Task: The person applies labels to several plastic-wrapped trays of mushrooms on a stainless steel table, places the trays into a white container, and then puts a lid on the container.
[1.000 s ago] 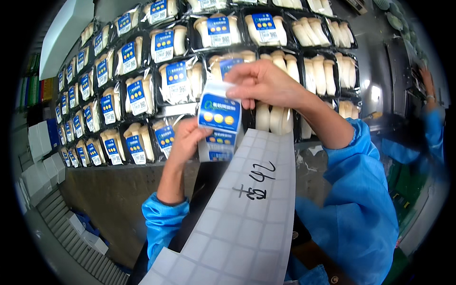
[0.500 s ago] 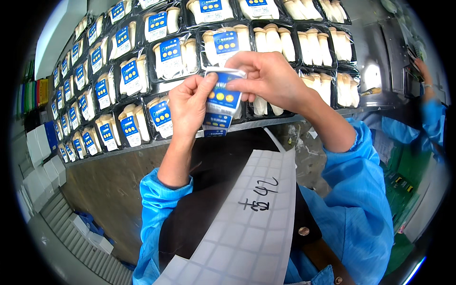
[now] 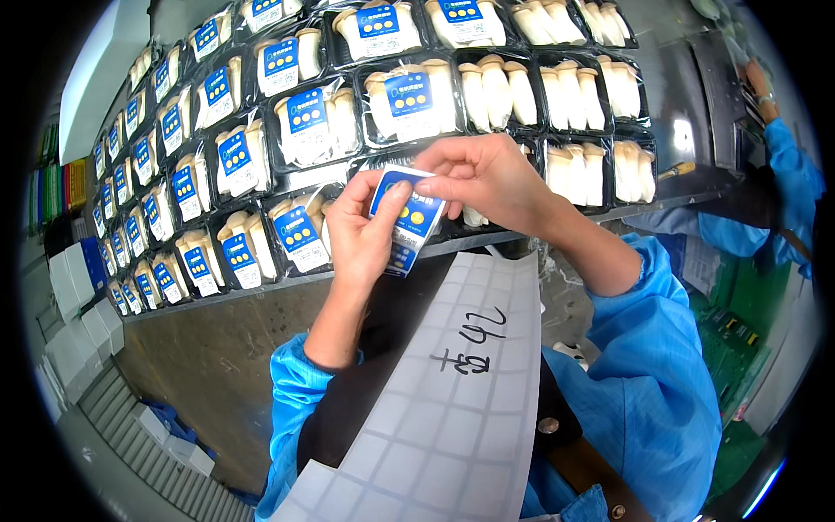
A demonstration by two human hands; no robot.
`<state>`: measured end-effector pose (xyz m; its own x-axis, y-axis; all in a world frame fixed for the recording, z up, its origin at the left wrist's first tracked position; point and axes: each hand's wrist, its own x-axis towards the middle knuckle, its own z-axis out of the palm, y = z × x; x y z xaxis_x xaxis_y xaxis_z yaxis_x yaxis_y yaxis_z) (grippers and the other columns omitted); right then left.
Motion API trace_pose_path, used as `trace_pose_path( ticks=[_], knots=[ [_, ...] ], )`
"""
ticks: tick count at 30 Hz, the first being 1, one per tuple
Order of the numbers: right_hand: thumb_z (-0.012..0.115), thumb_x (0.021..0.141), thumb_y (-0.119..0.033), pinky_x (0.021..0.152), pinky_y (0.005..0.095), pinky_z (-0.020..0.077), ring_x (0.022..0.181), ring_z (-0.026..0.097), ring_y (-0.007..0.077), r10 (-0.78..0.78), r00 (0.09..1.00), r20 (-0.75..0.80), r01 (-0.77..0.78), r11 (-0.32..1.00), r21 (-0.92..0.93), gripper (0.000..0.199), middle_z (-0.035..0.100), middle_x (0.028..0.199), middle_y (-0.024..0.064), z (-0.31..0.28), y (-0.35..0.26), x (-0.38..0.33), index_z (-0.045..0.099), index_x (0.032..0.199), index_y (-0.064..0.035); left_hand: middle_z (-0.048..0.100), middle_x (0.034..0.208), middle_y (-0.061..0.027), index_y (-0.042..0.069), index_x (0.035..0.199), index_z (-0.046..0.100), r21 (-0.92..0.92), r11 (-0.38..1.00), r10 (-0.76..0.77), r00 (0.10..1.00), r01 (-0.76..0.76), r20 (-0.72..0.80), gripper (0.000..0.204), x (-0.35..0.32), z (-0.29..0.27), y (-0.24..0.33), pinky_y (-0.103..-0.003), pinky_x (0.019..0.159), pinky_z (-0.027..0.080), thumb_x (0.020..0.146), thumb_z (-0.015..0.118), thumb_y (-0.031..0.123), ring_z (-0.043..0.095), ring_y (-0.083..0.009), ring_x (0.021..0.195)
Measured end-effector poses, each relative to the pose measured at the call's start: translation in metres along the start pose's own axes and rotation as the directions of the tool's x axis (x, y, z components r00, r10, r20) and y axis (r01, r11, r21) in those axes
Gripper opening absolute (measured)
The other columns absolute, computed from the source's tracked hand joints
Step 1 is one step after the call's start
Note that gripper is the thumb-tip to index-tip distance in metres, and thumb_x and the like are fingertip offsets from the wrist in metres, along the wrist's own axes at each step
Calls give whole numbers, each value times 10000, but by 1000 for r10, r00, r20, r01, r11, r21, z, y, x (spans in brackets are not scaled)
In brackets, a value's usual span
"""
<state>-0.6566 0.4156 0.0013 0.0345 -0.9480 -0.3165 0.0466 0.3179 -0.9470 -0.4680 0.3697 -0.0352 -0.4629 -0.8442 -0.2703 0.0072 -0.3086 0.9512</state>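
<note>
Pinching a strip of blue-and-white printed labels [image 3: 419, 213] at the centre of the frame, just in front of the packs. Held at its left side by the left hand [image 3: 361, 235], closed, with thumb pressed on the printed face. Gripped near the top edge by the right hand [image 3: 496, 183], drawn into a narrow thumb-and-finger pinch. Hanging tilted below the left thumb at its lower end. Cannot tell about any lifting of a label off its backing.

Risking, by judgement, a creased or torn label from uneven pull between the hands, or one folded onto itself through careless peeling. Perhaps also snagging at the loose lower end against the edge of the tabletop [image 3: 665, 113].

Beyond, toward upper centre, a labelled king oyster mushroom pack [image 3: 407, 100], beside an unlabelled king oyster mushroom pack [image 3: 498, 91]. Draped below the hands, toward lower centre, a pale gridded sheet [image 3: 417, 418]. Reaching in at the upper right, a co-worker's blue sleeve [image 3: 790, 165].
</note>
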Motion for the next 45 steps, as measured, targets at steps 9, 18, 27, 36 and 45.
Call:
trace_pose_path(
  ticks=[9,18,27,36,45],
  knots=[
    [692,889,-163,536,248,498,564,639,104,-15,1000,25,22,960,-277,159,691,725,94,-10,4,5,702,923,-8,645,757,21,23,822,650,-52,994,-103,993,100,-64,157,1,-1,-15,-173,609,428,917,700,137,523,-7,672],
    [706,888,-304,630,277,476,671,556,105,-318,933,-166,81,638,-765,269,625,782,25,-178,13,66,650,1022,-78,722,943,-43,-7,1085,701,-55,976,-206,974,212,95,193,-26,-5,-29,-210,703,502,923,672,92,631,-54,802],
    [741,761,-513,797,433,526,944,658,348,-279,951,-130,-91,151,-984,680,611,1201,147,-147,70,57,508,1301,-172,718,947,-58,-31,1126,674,57,998,-25,990,18,136,237,5,-15,-3,-217,703,511,924,664,93,644,-77,803],
    [700,911,-175,637,205,537,721,644,55,68,990,127,-61,997,-54,342,700,882,30,-37,-1,-15,641,1174,36,651,1048,-43,0,1175,660,131,991,-34,916,-21,400,266,-3,-24,-16,-239,796,495,932,647,108,608,-109,948],
    [737,851,-72,597,204,502,655,607,51,-344,932,-119,219,791,-572,228,701,831,34,1,4,-49,688,1065,-12,697,851,8,1,1034,706,33,998,-65,985,61,158,167,-19,6,-7,-197,700,484,918,692,119,597,-34,758]
  ],
)
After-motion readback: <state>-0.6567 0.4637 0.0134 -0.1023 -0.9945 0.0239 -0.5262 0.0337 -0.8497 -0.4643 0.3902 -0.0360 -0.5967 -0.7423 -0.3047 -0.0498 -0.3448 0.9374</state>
